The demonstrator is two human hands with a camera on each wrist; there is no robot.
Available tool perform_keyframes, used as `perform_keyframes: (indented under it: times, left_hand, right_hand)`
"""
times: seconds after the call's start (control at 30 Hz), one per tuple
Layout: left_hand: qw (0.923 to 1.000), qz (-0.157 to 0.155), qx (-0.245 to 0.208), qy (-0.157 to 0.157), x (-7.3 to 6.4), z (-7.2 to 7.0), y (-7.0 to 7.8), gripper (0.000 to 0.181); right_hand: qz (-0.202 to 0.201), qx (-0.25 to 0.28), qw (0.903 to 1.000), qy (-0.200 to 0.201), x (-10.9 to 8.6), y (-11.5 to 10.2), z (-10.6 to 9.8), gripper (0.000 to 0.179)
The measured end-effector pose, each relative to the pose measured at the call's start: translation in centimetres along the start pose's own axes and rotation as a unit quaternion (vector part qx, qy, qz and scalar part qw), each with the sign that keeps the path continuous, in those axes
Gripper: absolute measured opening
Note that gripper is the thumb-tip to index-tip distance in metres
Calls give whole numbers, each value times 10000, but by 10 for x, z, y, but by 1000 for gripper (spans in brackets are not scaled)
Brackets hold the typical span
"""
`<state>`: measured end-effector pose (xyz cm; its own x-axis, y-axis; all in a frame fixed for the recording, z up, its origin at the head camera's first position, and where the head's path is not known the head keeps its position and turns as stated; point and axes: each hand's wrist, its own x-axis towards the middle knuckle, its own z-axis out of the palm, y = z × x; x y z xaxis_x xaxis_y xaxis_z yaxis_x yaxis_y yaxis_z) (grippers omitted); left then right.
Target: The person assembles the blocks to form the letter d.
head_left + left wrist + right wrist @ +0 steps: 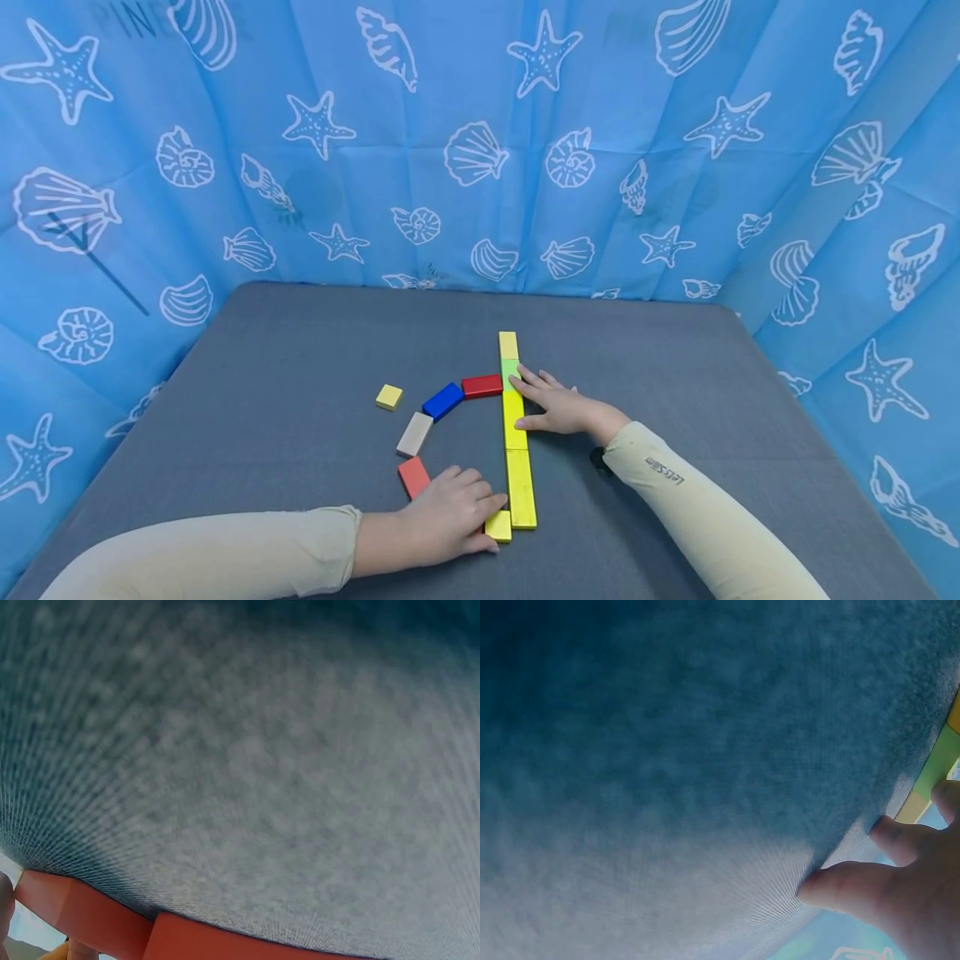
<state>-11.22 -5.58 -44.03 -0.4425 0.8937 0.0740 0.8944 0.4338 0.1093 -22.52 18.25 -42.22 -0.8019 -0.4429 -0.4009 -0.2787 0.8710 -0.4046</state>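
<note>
Wooden blocks form a straight row with a curve on its left. The row has a small pale yellow block point(508, 345), a green block point(510, 372) and two long yellow blocks point(521, 492). My right hand point(558, 408), fingers spread, touches the row's green and upper yellow blocks. My left hand point(450, 517) pinches a small yellow block point(498, 527) near the row's lower end, thumb and index on opposite sides. Under that palm lies a red block point(97, 919), mostly hidden in the head view. A light red block point(414, 477) shows beside the hand.
The curve continues with a plain wooden block point(415, 435), a blue block point(443, 402) and a red block point(482, 387) meeting the row. A loose yellow block point(388, 397) lies left of it. Grey cloth point(300, 400) covers the table; a blue shell-print curtain point(420, 167) surrounds it.
</note>
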Motion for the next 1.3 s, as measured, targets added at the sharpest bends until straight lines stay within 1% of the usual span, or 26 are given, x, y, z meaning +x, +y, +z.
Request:
perform_keyframes:
  times: [0.27, 0.37, 0.57, 0.73, 0.8, 0.9, 1.0, 1.1, 1.17, 1.23, 1.3]
  left_hand:
    - [9999, -6, -20, 168, 0, 2, 0, 44]
    - [9998, -9, 54, 204, 1, 3, 0, 43]
    - [9995, -123, 164, 230, 4, 4, 1, 45]
    - [9993, -217, 242, 196, 6, 3, 3, 46]
    - [9992, -229, 259, 185, 6, 1, 4, 47]
    - [9991, -217, 280, 250, 6, 2, 3, 47]
    - [9990, -268, 207, 285, 4, 0, 1, 50]
    - [9983, -456, 128, 335, -1, -6, -6, 53]
    - [9966, -637, 238, 468, -5, -11, -15, 51]
    - [9931, -843, 419, 698, -10, -16, -30, 47]
    - [9871, -1015, 674, 1035, -18, -19, -47, 41]
  right_hand:
    - [-53, 27, 10000, -7, -1, 0, 0, 80]
    - [-59, 13, 10000, 2, 0, 1, 0, 80]
    - [-45, -15, 10000, 31, 1, 2, 1, 80]
    - [-12, -31, 10000, 36, 2, 3, 2, 81]
    - [-8, -39, 10000, 42, 2, 3, 2, 81]
    - [-16, -46, 10000, 57, 3, 4, 2, 81]
    - [-2, -65, 10000, 59, 3, 4, 2, 81]
    - [5, -64, 10000, 44, 2, 3, 1, 81]
    - [24, -58, 10000, 34, 2, 2, 1, 81]
    - [37, -45, 10000, 22, 2, 2, 1, 81]
    - [52, -60, 10000, 7, 2, 1, 1, 81]
